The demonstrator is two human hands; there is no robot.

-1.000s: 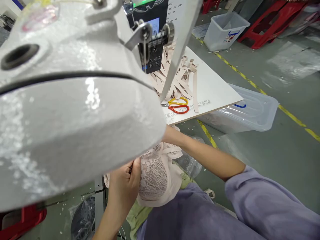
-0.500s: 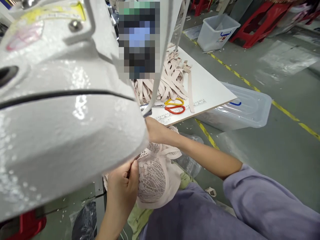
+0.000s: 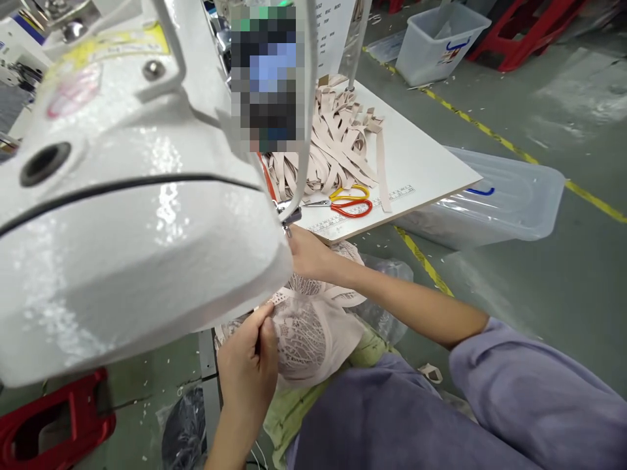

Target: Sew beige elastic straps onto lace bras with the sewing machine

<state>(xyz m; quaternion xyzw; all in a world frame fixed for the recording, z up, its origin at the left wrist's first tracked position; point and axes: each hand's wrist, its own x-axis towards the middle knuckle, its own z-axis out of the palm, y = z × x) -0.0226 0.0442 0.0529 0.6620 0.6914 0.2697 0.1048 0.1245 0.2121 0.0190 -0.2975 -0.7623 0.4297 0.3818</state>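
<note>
A beige lace bra (image 3: 306,339) hangs from the sewing machine's edge down over the lap. My left hand (image 3: 249,352) pinches the lace edge between thumb and fingers, just below the white machine head (image 3: 147,261). Near the needle area, my right hand (image 3: 313,254) lies over the upper part of the garment; its fingertips are hidden behind the machine head, so its grip cannot be made out. Scissors (image 3: 351,207) with one red and one yellow handle rest on the white table (image 3: 426,156), beyond my right hand.
Beige fabric strips (image 3: 337,143) are heaped on the table behind the scissors. A lidded clear bin (image 3: 519,196) stands on the floor at the right, an open bin (image 3: 435,52) farther back. Red stools (image 3: 88,411) show at lower left and upper right.
The view has shifted slightly, so the table and bins appear farther right. My left hand still pinches the lace, its wrist a little more upright. My right hand has hardly moved.
</note>
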